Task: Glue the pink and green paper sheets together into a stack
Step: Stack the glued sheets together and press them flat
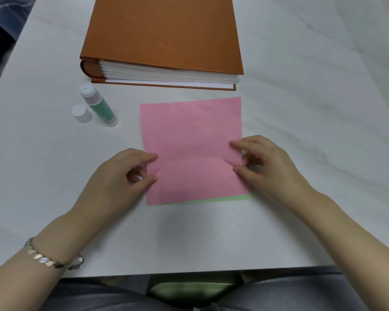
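A pink paper sheet (191, 140) lies on the white table, covering a green sheet (234, 198) of which only a thin strip shows along the near and right edges. My left hand (119, 173) pinches the pink sheet's left edge between thumb and fingers. My right hand (265, 162) pinches its right edge the same way. A slight crease bulges across the sheet between the two hands. An uncapped glue stick (97, 104) with a green label lies to the left, its white cap (82, 113) beside it.
A thick orange album (162, 37) lies closed at the back of the white table (323, 108). The table's near edge runs just in front of my lap. A silver bracelet is on my left wrist.
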Available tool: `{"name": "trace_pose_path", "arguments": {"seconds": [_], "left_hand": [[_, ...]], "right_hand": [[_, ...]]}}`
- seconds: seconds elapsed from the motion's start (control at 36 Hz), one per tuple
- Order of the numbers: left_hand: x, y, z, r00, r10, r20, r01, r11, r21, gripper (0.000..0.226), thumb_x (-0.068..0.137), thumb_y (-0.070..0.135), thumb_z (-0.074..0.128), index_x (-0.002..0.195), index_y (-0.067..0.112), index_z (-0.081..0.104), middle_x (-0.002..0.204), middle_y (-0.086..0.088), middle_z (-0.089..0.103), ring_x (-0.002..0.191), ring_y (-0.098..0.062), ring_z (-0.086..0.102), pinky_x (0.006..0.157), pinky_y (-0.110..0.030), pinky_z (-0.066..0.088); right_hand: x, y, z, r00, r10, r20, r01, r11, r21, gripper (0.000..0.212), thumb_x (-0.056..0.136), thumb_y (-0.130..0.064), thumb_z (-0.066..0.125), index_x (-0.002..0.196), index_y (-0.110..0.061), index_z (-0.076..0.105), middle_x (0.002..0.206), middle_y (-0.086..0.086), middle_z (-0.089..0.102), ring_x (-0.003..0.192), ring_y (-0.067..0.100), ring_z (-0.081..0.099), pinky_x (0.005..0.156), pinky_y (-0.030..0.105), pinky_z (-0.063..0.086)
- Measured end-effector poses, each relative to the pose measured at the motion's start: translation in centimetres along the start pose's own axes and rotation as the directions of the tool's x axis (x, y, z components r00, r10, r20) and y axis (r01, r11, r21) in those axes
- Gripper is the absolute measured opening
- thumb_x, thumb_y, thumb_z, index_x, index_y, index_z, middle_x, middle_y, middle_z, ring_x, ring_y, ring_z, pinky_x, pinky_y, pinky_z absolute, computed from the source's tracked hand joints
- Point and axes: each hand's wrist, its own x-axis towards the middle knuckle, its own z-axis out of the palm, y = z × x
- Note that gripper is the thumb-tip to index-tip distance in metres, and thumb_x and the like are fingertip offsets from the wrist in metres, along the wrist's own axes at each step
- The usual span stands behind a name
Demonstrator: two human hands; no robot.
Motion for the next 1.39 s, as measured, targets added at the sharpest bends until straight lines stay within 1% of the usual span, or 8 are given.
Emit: {"name": "trace_pose_path", "arguments": {"seconds": [0.69, 0.81, 0.89, 0.94, 1.06, 1.17, 1.25, 1.39], "left_hand": [[0.3, -0.4, 0.2, 1.000, 0.025, -0.007, -0.025, 1.000, 0.009, 0.040, 0.073, -0.001, 0.076, 0.108, 0.017, 0.067, 0.092, 0.020, 0.054, 0.078, 0.005, 0.053, 0.071, 0.000, 0.037], [0.5, -1.1, 0.8, 0.998, 0.066, -0.018, -0.065, 0.996, 0.060, 0.050, 0.069, -0.001, 0.079, 0.113, 0.019, 0.065, 0.103, 0.012, 0.043, 0.080, -0.005, 0.044, 0.082, -0.015, 0.043], [0.8, -1.5, 1.1, 0.974, 0.210, -0.087, -0.180, 0.947, 0.266, 0.058, 0.059, 0.012, 0.082, 0.111, 0.026, 0.061, 0.124, -0.005, 0.037, 0.099, -0.021, 0.039, 0.088, -0.039, 0.038], [1.5, -1.3, 1.3, 0.952, 0.300, -0.059, -0.265, 0.905, 0.332, 0.055, 0.058, 0.016, 0.067, 0.111, 0.028, 0.057, 0.133, -0.011, 0.042, 0.113, -0.034, 0.044, 0.093, -0.040, 0.037], [2.0, 0.1, 1.8, 0.885, 0.430, 0.178, -0.465, 0.818, 0.338, 0.047, 0.068, 0.014, 0.036, 0.096, 0.010, 0.073, 0.116, -0.015, 0.065, 0.105, -0.031, 0.063, 0.085, -0.037, 0.050], [1.7, 1.8, 2.5, 0.922, 0.365, 0.127, -0.386, 0.862, 0.327, 0.031, 0.076, 0.018, 0.039, 0.081, 0.007, 0.068, 0.093, -0.010, 0.069, 0.084, -0.030, 0.066, 0.077, -0.032, 0.043], [1.8, 1.4, 4.1, 0.925, 0.374, 0.073, -0.369, 0.833, 0.412, 0.031, 0.084, 0.030, 0.044, 0.092, 0.005, 0.060, 0.090, -0.011, 0.058, 0.076, -0.031, 0.054, 0.073, -0.034, 0.036], [1.5, 0.0, 6.1, 0.891, 0.452, 0.037, -0.405, 0.757, 0.513, 0.048, 0.096, 0.035, 0.034, 0.126, 0.002, 0.050, 0.127, -0.018, 0.051, 0.115, -0.035, 0.044, 0.101, -0.044, 0.031]], "right_hand": [[0.0, -0.1, 0.1, 1.000, -0.008, -0.007, 0.008, 0.999, -0.047, 0.048, 0.079, 0.002, 0.068, 0.124, -0.011, 0.060, 0.099, -0.016, 0.046, 0.086, 0.002, 0.052, 0.083, 0.012, 0.043], [-0.1, -0.1, 0.1, 1.000, -0.003, -0.005, 0.002, 0.996, -0.085, 0.046, 0.079, 0.000, 0.068, 0.123, -0.012, 0.060, 0.101, -0.011, 0.046, 0.084, -0.002, 0.052, 0.082, 0.008, 0.040], [0.0, -0.2, 0.1, 1.000, 0.002, 0.010, -0.001, 0.996, -0.092, 0.046, 0.079, 0.001, 0.068, 0.122, -0.012, 0.061, 0.099, -0.022, 0.041, 0.082, -0.007, 0.050, 0.081, 0.004, 0.038], [0.1, -0.3, 0.0, 1.000, 0.009, 0.021, -0.007, 0.995, -0.097, 0.045, 0.080, 0.001, 0.067, 0.122, -0.013, 0.061, 0.099, -0.024, 0.039, 0.083, -0.008, 0.049, 0.080, 0.003, 0.038], [0.2, -0.4, 0.0, 0.999, 0.035, 0.037, -0.031, 0.993, -0.111, 0.044, 0.082, -0.001, 0.066, 0.123, -0.014, 0.061, 0.100, -0.023, 0.039, 0.080, -0.006, 0.051, 0.079, 0.001, 0.036], [0.1, -0.6, -0.1, 0.996, 0.081, 0.049, -0.074, 0.990, -0.123, 0.042, 0.083, -0.002, 0.064, 0.123, -0.016, 0.061, 0.110, -0.008, 0.041, 0.079, 0.002, 0.052, 0.078, -0.002, 0.032], [-0.1, -0.7, 0.3, 0.995, 0.084, 0.043, -0.076, 0.982, -0.176, 0.042, 0.083, -0.003, 0.064, 0.122, -0.018, 0.061, 0.123, 0.000, 0.041, 0.094, 0.014, 0.050, 0.086, 0.008, 0.031], [-0.2, -0.6, 2.2, 0.988, -0.097, -0.122, 0.043, 0.923, -0.382, 0.038, 0.070, -0.009, 0.073, 0.107, -0.005, 0.067, 0.130, 0.026, 0.050, 0.114, 0.040, 0.048, 0.094, 0.047, 0.041]]}}
